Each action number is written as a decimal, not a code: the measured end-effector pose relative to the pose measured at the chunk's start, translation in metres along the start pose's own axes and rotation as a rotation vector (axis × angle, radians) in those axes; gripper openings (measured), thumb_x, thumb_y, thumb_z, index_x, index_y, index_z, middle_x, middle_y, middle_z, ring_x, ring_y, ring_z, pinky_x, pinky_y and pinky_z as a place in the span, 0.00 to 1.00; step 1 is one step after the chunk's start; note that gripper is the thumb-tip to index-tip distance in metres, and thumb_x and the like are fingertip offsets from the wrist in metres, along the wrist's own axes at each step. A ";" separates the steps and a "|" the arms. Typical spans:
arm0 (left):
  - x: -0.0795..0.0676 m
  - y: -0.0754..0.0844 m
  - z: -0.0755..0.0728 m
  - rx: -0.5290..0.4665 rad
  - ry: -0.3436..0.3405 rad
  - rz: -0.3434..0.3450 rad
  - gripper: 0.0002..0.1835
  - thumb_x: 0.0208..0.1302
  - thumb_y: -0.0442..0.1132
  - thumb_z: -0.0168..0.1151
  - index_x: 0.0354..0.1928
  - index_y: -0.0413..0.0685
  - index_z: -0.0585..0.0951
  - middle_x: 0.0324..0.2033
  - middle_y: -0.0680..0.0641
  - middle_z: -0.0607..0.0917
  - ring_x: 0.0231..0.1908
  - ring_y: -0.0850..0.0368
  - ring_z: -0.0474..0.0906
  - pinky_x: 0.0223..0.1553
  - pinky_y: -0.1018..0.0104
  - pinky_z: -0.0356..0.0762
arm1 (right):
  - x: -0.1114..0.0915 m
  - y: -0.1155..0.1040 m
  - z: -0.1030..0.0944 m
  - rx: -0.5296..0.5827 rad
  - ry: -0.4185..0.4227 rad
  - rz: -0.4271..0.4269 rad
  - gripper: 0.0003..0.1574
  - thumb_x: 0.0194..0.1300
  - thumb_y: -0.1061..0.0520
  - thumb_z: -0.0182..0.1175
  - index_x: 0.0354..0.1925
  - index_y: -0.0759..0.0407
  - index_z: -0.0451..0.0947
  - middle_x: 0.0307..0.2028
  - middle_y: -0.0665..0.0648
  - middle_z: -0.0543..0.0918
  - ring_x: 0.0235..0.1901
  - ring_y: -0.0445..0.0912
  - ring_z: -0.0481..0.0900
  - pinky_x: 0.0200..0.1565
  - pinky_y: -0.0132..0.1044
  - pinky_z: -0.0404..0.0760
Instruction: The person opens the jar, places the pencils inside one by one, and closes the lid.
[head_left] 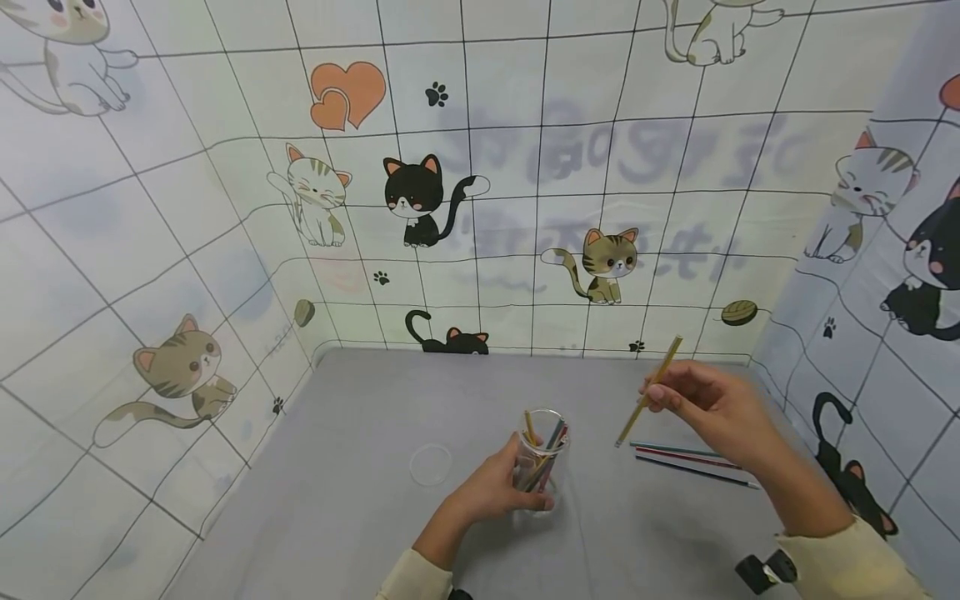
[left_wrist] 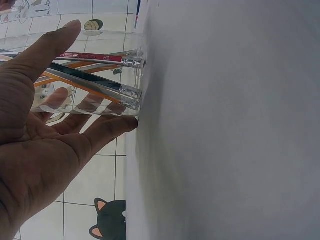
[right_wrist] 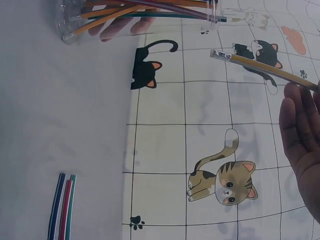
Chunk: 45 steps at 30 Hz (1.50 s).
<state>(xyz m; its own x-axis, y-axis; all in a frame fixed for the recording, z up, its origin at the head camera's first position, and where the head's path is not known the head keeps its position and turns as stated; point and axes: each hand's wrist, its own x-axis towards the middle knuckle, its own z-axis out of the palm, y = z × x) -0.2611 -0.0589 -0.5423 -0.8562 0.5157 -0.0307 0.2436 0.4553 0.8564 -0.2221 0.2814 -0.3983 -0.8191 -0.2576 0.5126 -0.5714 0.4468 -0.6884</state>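
On the grey table stands a clear glass jar [head_left: 538, 467] holding several pencils [left_wrist: 95, 85], their eraser ends down at its base. My left hand [head_left: 491, 483] grips the jar from the left, thumb in front. To the right, my right hand [head_left: 712, 408] pinches a yellow pencil [head_left: 648, 392] between thumb and fingers, raised and slanted, its eraser end [right_wrist: 220, 55] low and toward the jar. Below that hand, three pencils, green, red and dark blue [head_left: 693, 472], lie side by side on the table, their right ends partly hidden by the wrist.
A clear round lid [head_left: 431, 465] lies flat on the table [head_left: 360, 417], left of the jar. Cloth walls [head_left: 510, 167] with a grid and printed cats enclose the table at the back and both sides.
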 end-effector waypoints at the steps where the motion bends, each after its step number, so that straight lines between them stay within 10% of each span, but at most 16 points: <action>1: 0.000 0.000 0.000 -0.001 -0.001 -0.001 0.51 0.59 0.51 0.87 0.79 0.75 0.65 0.66 0.48 0.86 0.65 0.51 0.82 0.66 0.42 0.82 | 0.001 -0.001 0.001 0.008 0.001 -0.002 0.10 0.77 0.70 0.66 0.53 0.62 0.85 0.45 0.53 0.95 0.41 0.39 0.93 0.45 0.30 0.91; 20: 0.001 -0.002 0.001 -0.005 -0.001 0.002 0.52 0.57 0.49 0.88 0.79 0.62 0.66 0.67 0.47 0.86 0.67 0.47 0.82 0.66 0.38 0.82 | 0.013 -0.015 0.013 0.130 -0.025 0.016 0.12 0.79 0.69 0.64 0.57 0.67 0.84 0.46 0.43 0.94 0.38 0.43 0.94 0.47 0.31 0.92; 45: 0.001 0.000 -0.001 -0.026 -0.007 0.002 0.51 0.58 0.48 0.88 0.79 0.63 0.66 0.65 0.47 0.86 0.66 0.49 0.82 0.66 0.41 0.82 | 0.028 -0.023 0.036 0.190 -0.067 -0.052 0.15 0.77 0.71 0.65 0.59 0.66 0.83 0.49 0.58 0.94 0.40 0.45 0.95 0.49 0.35 0.93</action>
<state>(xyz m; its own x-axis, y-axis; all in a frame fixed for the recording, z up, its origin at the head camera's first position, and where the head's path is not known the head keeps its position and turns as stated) -0.2621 -0.0592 -0.5422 -0.8524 0.5218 -0.0330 0.2331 0.4358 0.8694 -0.2341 0.2329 -0.3867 -0.7864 -0.3350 0.5190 -0.6070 0.2635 -0.7497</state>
